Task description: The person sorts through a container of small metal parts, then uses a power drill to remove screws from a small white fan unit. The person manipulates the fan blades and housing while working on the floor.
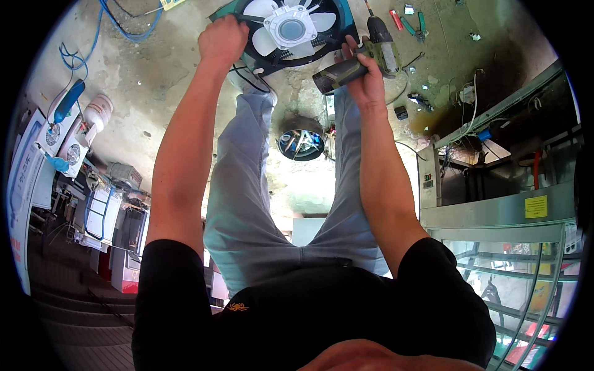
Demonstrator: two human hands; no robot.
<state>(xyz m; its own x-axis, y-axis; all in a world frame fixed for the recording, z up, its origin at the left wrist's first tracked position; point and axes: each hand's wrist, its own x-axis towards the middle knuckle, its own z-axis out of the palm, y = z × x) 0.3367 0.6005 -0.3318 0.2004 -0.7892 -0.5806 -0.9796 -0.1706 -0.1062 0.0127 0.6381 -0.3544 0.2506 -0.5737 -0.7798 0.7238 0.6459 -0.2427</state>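
Note:
A fan point(291, 29) with white blades, a white motor and a dark square frame lies on the floor at the far middle. My left hand point(223, 40) is closed at the left edge of its frame. The fingertips are hidden, so I cannot tell what they pinch. To the right of the fan, my right hand point(367, 77) is wrapped round the grip of a cordless drill point(385, 54). The drill's chuck and thin bit point away from me, and its battery end sticks out to the left.
Between my legs stands a dark round tub point(301, 141) of tools and small parts. Pliers point(421, 28) and a red tool point(396, 20) lie beyond the drill. Blue cable point(93, 46) crosses the floor at the far left. A metal-framed cabinet point(501, 207) stands at right.

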